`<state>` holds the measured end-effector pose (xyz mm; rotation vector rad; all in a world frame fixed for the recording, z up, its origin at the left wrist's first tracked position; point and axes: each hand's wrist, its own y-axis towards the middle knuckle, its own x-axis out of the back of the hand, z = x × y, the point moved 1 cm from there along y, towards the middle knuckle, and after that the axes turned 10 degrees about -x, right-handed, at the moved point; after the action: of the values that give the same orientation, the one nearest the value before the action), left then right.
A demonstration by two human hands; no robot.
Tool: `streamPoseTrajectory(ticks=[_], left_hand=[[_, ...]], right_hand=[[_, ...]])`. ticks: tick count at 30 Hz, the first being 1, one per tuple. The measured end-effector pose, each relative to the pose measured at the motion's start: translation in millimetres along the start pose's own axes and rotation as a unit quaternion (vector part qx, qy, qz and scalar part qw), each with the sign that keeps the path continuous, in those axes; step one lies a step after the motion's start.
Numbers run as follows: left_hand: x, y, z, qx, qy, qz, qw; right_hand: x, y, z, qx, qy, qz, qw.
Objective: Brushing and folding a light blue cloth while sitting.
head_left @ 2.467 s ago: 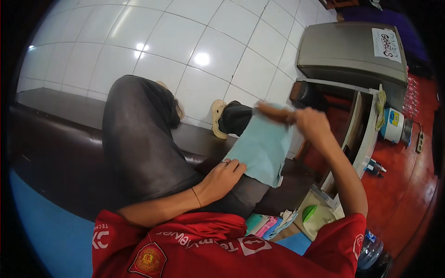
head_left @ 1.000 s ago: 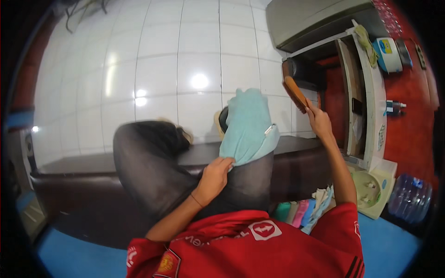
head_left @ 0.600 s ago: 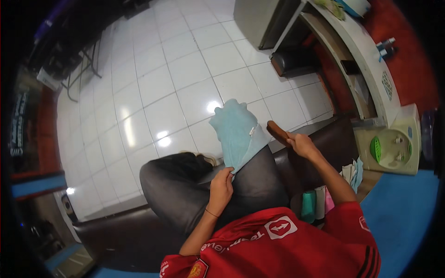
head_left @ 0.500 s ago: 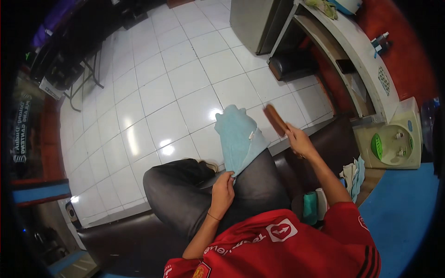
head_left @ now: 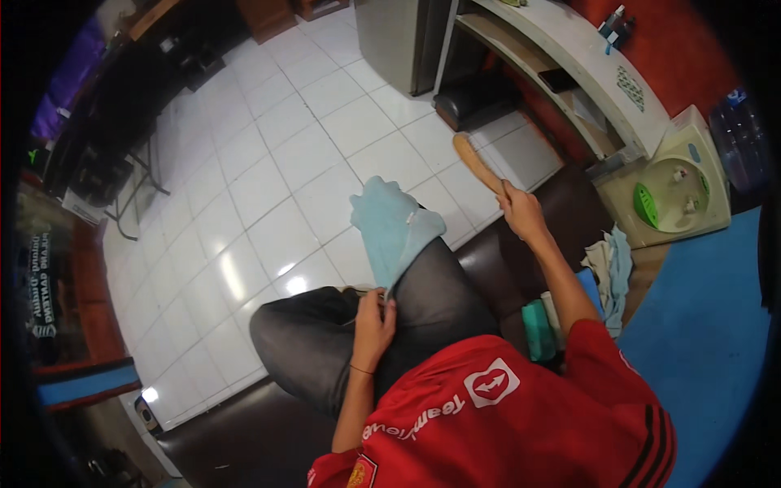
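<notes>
A light blue cloth piece [head_left: 389, 229] with a scalloped far edge and a small white tag lies over my raised knee. My left hand [head_left: 373, 332] pinches its near corner beside my thigh. Off to the right, my right hand [head_left: 523, 215] is closed round the handle of a long wooden brush [head_left: 477, 164]. The brush is raised, pointing away and to the left, apart from the cloth. Its tan back faces up, and its bristles are mostly hidden.
I sit on a dark brown padded bench [head_left: 553, 213]. At right stand a cream water dispenser [head_left: 606, 180], a white curved counter [head_left: 569, 61] and folded cloths [head_left: 616, 272]. A green rolled item [head_left: 538, 329] lies by my hip. White tiled floor [head_left: 277, 183] stretches ahead.
The brush has turned over, from a reddish-brown side to its tan back, and swung away from the cloth. The cloth's right side has folded. My left hand still pinches its corner. The view has shifted.
</notes>
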<state>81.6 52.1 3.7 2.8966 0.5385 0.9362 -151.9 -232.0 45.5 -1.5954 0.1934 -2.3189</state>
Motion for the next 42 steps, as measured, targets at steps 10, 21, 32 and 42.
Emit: streamPoseTrajectory(ticks=[10,21,32,42], left_hand=[[6,5,-6,-0.007,-0.047,0.029,0.998],[-1,2,10,-0.037,-0.024,0.004,0.999],[16,16,-16,0.092,-0.069,-0.098,0.988],[73,62,56,0.025,-0.045,-0.172,0.984]], right_hand=[[-13,-35,-148,-0.192,-0.101,-0.297,0.93],[34,-47,-72,-0.336,-0.293,0.119,0.887],[-33,-16,50,0.167,0.299,-0.005,0.939],[3,48,181,0.345,0.099,-0.03,0.933]])
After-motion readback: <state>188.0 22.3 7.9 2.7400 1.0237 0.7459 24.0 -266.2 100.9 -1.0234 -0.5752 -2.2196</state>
